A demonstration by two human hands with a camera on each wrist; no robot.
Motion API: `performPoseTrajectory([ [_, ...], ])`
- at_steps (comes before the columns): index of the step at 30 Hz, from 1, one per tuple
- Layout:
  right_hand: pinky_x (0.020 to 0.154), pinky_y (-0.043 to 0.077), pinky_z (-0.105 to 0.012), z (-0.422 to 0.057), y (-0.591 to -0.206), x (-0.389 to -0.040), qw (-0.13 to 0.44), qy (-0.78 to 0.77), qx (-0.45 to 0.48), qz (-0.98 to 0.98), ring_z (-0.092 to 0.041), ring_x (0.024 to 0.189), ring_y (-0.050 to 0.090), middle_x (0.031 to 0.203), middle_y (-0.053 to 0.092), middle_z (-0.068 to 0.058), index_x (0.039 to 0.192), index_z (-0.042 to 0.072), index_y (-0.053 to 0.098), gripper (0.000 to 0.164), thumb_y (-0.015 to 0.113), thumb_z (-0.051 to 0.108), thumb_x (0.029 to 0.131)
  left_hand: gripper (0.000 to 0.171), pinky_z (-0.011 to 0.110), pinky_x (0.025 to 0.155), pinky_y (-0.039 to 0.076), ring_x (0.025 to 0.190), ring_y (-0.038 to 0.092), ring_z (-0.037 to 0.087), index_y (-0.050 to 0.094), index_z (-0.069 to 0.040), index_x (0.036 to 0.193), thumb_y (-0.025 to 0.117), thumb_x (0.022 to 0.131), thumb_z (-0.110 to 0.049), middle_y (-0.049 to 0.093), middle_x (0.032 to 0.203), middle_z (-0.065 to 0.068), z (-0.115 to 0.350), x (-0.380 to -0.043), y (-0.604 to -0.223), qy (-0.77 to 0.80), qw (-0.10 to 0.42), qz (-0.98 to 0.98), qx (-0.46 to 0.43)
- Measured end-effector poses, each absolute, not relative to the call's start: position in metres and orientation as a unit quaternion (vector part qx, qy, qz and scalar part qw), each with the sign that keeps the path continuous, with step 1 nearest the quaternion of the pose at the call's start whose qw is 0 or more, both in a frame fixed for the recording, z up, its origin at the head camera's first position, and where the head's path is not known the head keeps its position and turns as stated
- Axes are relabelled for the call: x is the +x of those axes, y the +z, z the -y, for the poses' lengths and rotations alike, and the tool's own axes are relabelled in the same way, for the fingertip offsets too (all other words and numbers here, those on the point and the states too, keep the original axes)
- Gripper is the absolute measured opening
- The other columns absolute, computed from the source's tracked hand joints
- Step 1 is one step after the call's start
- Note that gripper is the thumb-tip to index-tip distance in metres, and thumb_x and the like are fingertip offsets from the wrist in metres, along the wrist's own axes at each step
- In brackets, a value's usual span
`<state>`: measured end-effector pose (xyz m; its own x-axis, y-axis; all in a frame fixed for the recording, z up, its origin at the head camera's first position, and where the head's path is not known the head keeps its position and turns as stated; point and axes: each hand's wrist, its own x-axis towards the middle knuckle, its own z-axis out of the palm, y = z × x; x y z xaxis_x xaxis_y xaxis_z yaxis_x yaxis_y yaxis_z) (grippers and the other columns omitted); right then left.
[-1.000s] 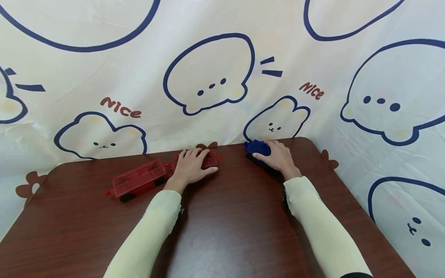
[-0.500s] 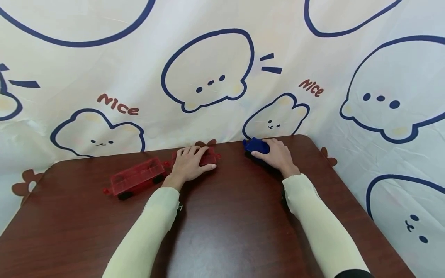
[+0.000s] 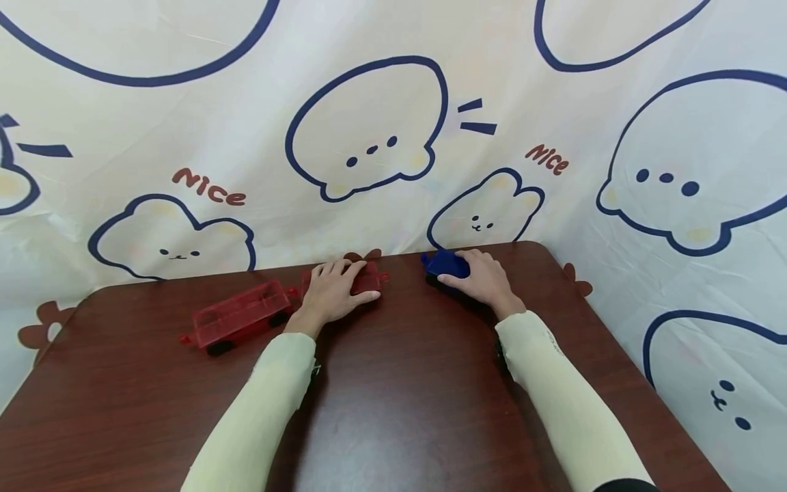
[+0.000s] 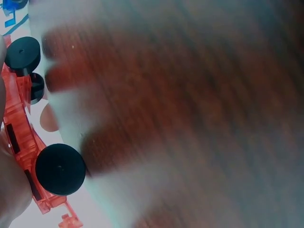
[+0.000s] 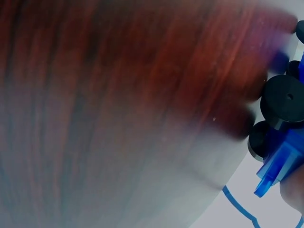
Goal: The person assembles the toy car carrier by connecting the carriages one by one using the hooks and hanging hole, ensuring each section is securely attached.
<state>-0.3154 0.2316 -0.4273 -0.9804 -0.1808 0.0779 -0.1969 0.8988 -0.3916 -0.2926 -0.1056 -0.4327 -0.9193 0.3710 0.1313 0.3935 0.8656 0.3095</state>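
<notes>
In the head view my left hand (image 3: 330, 295) grips a red see-through toy train car (image 3: 369, 279) near the table's far edge, fingers over its top and thumb at its near side. Its black wheels (image 4: 60, 169) and red body show at the left of the left wrist view. To the right, my right hand (image 3: 484, 280) holds a blue toy train car (image 3: 447, 264), its coupling hook pointing left towards the red car; a gap separates the two. The right wrist view shows the blue hook (image 5: 273, 173) and black wheels (image 5: 283, 101). My palms hide much of both cars.
A longer red train car (image 3: 238, 316) stands on black wheels left of my left hand, its right coupling right by the held red car. The brown wooden table (image 3: 399, 383) ends at a white cloth backdrop (image 3: 369, 225) with cartoon drawings behind and at the right.
My right hand has slid the blue car slightly left, towards the red car. My left hand stays on its red car. The head view has shifted a little.
</notes>
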Motion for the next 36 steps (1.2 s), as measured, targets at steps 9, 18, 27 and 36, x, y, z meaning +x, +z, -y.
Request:
performPoseTrajectory([
  [9,0.109,0.036,-0.061,-0.223,-0.429,-0.314,0.025,0.197,0.112,0.974,-0.039,0.128,0.048,0.145,0.052,-0.019,0.147,0.006,0.051,0.082,0.064,0.064,0.090,0.080,0.059,0.114,0.021,0.136,0.037,0.040,0.042,-0.018,0.155,0.058,0.093,-0.066,0.046,0.146,0.017,0.107,-0.293,-0.436,-0.182,0.035,0.963,-0.194],
  [18,0.107,0.038,-0.061,-0.213,-0.427,-0.314,0.010,0.194,0.124,0.973,-0.038,0.129,0.048,0.148,0.050,-0.018,0.149,0.010,0.050,0.085,0.064,0.067,0.087,0.080,0.059,0.115,0.020,0.136,0.036,0.039,0.042,-0.017,0.155,0.059,0.093,-0.065,0.046,0.145,0.017,0.107,-0.293,-0.434,-0.195,0.033,0.961,-0.194],
  [27,0.107,0.040,-0.060,-0.205,-0.428,-0.313,0.002,0.190,0.138,0.972,-0.036,0.129,0.047,0.148,0.050,-0.015,0.149,0.011,0.049,0.088,0.064,0.070,0.086,0.080,0.059,0.115,0.019,0.135,0.036,0.039,0.042,-0.017,0.155,0.058,0.094,-0.065,0.046,0.143,0.016,0.108,-0.294,-0.435,-0.203,0.035,0.960,-0.190],
  [36,0.105,0.042,-0.060,-0.189,-0.427,-0.311,-0.004,0.193,0.151,0.970,-0.034,0.127,0.048,0.147,0.051,-0.014,0.149,0.012,0.050,0.089,0.065,0.072,0.083,0.082,0.060,0.116,0.018,0.136,0.035,0.040,0.041,-0.015,0.155,0.059,0.093,-0.065,0.046,0.144,0.017,0.107,-0.294,-0.434,-0.204,0.036,0.959,-0.192],
])
